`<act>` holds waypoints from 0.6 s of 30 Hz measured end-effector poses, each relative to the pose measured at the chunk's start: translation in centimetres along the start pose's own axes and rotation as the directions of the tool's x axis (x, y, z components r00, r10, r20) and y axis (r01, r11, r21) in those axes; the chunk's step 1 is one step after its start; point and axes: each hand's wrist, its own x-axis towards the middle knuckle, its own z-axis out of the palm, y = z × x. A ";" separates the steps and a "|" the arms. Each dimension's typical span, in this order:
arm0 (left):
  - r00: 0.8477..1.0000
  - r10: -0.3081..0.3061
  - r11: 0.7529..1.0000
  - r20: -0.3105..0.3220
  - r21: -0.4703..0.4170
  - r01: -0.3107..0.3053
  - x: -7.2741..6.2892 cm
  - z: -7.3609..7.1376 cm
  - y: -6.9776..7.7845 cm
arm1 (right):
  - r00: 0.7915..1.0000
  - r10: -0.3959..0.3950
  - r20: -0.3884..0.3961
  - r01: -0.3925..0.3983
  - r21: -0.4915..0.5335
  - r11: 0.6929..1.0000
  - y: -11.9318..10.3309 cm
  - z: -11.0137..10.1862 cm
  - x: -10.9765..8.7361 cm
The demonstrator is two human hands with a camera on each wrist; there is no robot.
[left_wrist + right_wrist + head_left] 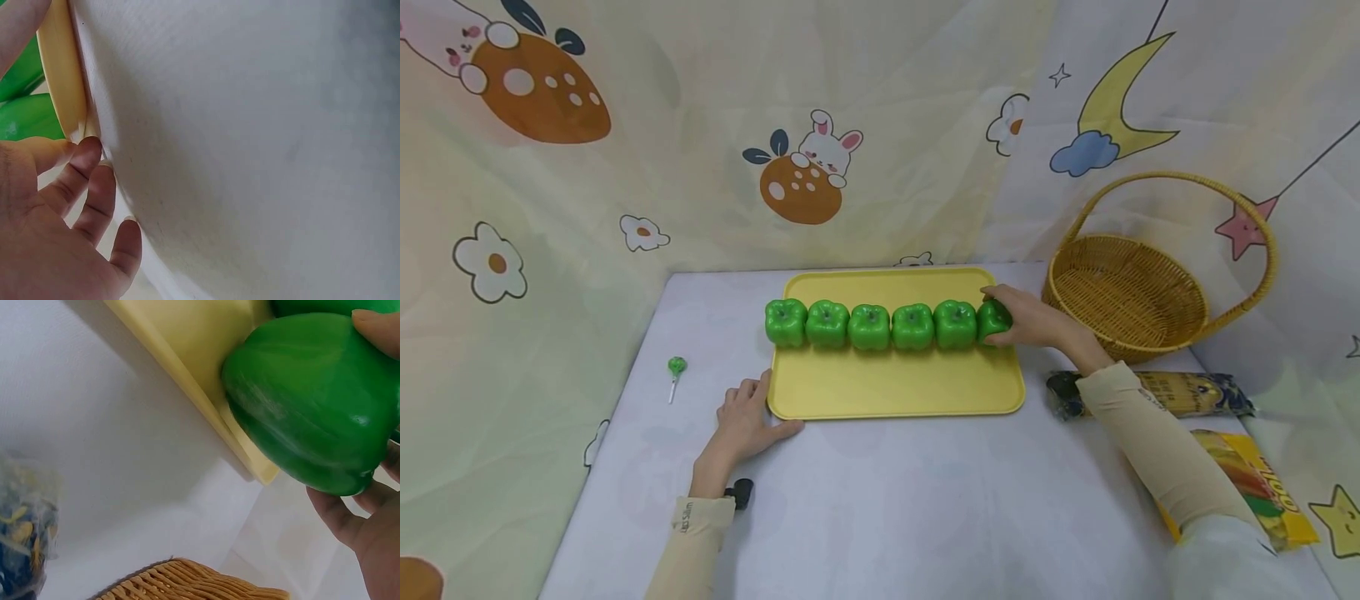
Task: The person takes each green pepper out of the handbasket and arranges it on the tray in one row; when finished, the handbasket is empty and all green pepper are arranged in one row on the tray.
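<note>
A row of several green bell peppers runs across the yellow tray, the leftmost one reaching over its left edge. At the right end, my right hand holds the last bell pepper, thumb on one side and fingers on the other. The held pepper sits close beside its neighbour, at the tray's right edge. My left hand rests at the tray's front left corner, fingers along the left side and thumb spread to the front edge. In the left wrist view, its fingertips are right at the tray's rim.
A wicker basket with a tall handle stands at the back right. Beneath my right forearm lie a dark-and-gold packet and a yellow packet. A green lollipop lies on the white table, at the left.
</note>
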 end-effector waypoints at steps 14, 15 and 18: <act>1.000 -0.005 1.000 0.003 0.008 0.005 0.2 0.0 0.0 | 0.999 -0.028 -0.024 0.028 -0.030 0.999 0.3 0.2 0.1; 1.000 -0.005 1.000 0.004 0.008 0.005 0.2 0.0 0.0 | 0.999 -0.033 -0.029 0.033 -0.027 0.999 0.4 0.3 0.1; 1.000 -0.008 1.000 0.010 0.008 0.008 0.2 0.0 -0.1 | 0.998 -0.045 -0.041 0.044 -0.021 0.999 0.7 0.5 0.1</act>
